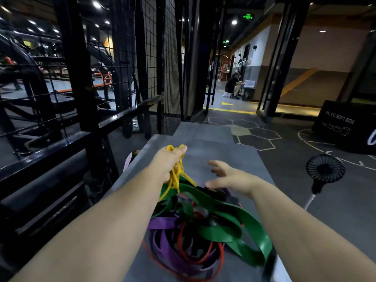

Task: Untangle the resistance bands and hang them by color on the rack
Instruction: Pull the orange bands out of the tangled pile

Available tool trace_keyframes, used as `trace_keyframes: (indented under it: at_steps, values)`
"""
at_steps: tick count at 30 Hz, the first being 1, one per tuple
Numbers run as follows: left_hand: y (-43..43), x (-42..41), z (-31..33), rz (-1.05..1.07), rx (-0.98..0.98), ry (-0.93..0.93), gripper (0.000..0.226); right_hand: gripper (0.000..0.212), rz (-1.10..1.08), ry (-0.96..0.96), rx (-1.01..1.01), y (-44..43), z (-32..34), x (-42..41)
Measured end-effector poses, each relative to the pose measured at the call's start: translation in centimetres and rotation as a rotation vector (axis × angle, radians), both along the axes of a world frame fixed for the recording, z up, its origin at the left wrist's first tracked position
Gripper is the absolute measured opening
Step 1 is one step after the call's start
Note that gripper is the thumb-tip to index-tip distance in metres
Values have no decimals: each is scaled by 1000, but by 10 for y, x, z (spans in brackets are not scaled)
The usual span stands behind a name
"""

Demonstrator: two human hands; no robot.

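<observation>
Your left hand (169, 162) grips the yellow bands (177, 176) at frame centre, and your right hand (227, 177) hovers open. The tangled pile (203, 226) covers the bench (213, 147) lower centre; I judge nothing's hung yet.

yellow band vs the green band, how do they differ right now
The yellow band is thin and cord-like; the green band is wide and flat. The yellow band is gripped in the left hand and lifted, while the green band lies unheld on the grey surface. The yellow band hangs in bunched strands; the green band sprawls in broad loops. Both run into the same tangled pile.
</observation>
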State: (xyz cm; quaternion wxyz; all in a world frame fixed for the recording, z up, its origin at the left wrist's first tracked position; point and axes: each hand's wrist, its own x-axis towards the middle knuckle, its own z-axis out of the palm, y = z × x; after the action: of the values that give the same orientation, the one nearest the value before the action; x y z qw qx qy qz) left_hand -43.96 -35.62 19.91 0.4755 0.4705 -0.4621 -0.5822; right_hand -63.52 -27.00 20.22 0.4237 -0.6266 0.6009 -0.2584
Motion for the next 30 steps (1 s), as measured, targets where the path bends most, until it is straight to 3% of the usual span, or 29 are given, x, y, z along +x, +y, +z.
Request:
trace_keyframes:
  at_steps: [2,4,7,9,13,17,19,24,30]
  values:
    - [4,-6,-1,-90,23,7,44,55,-21,17,-119,-4,2,15]
    - [8,-11,0,-128,14,0,46,40,-35,152,-151,-8,-4,27]
    - [17,-11,3,-213,-18,-56,39,47,-57,342,-126,-10,-20,41]
    - [21,-6,2,-263,-35,-115,28,50,-78,340,-128,-10,-28,48]
    - [24,3,-3,-286,-47,-63,21,52,-19,285,-31,-7,-35,58]
    - [31,7,-3,-298,-77,-82,11,64,-7,415,-26,-4,-40,68]
    - [34,11,-3,-307,-96,-123,13,61,-14,461,-36,-3,-39,70]
    - [31,20,-11,-212,-185,-344,25,24,-70,402,-82,3,-24,65]
    - [28,22,-8,-96,-234,-625,43,36,-217,398,-190,4,-7,67]
